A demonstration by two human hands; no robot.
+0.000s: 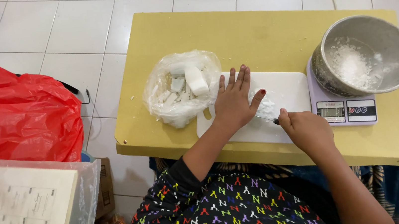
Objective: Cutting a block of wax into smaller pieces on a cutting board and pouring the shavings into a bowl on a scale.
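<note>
While the left hand (235,102) lies flat and open with fingers spread on the white cutting board (284,90), the right hand (307,132) is closed around the dark handle of a knife (271,119), whose thin blade runs leftward under the left palm. Between the two hands sits a small heap of white shavings (265,107), pale and crumbly, nearly the same colour as the board and so hard to outline. How much of the blade is there cannot be told, since the left hand covers most of it.

Just left of the board lies a clear plastic bag (182,89), open at the top, holding white blocks (196,80) and broken chunks; a few crumbs lie scattered on the yellow table (250,31) near it. Right of the board stands a small kitchen scale (344,110) bearing a metal bowl (381,41) with more white flakes inside; the bowl hides most of the scale's platform.

Farther out, a red plastic bag (14,113) rests on the tiled floor (49,24), and a wrapped sheet of paper (16,218) is cut off at the lower left edge.
</note>
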